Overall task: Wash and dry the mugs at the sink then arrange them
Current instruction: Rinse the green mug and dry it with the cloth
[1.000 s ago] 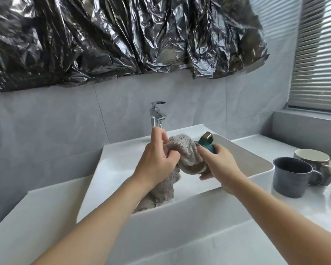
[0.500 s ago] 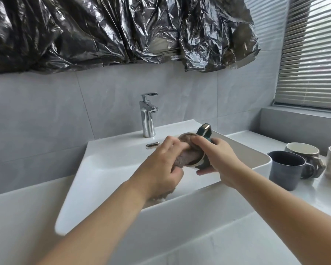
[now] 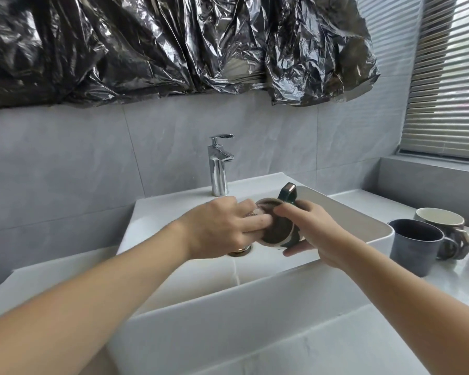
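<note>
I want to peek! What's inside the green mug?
A brownish cloth fills the green mug, pushed in by the left hand while the right hand holds it. The mug's bottom is covered.

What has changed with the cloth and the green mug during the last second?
The cloth, which hung loose below the left hand, is now pushed almost wholly into the green mug; that hand's fingers press it in at the mouth. The right hand holds the mug as before, over the sink. The other mugs stayed on the counter.
</note>
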